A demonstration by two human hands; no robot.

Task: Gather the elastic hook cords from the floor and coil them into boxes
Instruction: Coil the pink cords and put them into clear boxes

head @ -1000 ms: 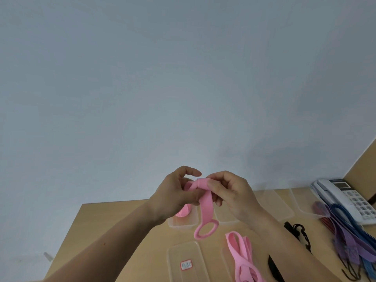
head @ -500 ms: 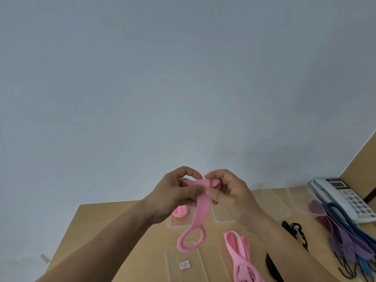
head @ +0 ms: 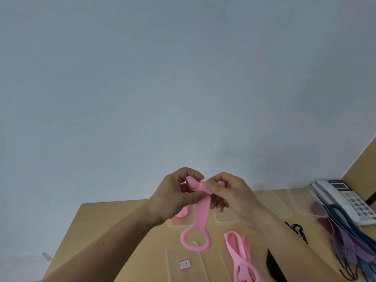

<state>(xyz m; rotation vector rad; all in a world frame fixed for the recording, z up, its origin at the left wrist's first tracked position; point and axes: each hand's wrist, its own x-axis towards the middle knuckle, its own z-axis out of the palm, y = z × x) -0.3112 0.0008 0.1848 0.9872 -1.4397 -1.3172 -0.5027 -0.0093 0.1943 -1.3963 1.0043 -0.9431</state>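
Observation:
Both hands hold one pink elastic cord (head: 201, 216) above the wooden table (head: 105, 226). My left hand (head: 175, 197) grips its upper rolled end, and my right hand (head: 230, 195) pinches the same end from the right. The cord's flat strap hangs down and ends in a ring loop. More pink cords (head: 241, 259) lie on the table below my right forearm. A clear box (head: 179, 222) behind my left hand holds a coiled pink cord. Purple and blue cords (head: 345, 237) lie piled at the right.
Several clear plastic boxes and lids lie on the table; one lid (head: 184, 264) near the front carries a red label. A white desk telephone (head: 348, 198) stands at the far right. Black cords (head: 298, 231) lie beside my right forearm. A grey wall rises behind.
The pink cord's hanging loop has swung left and dropped lower as more strap is let out. Both hands stay together at the cord's top end, turning it between the fingers.

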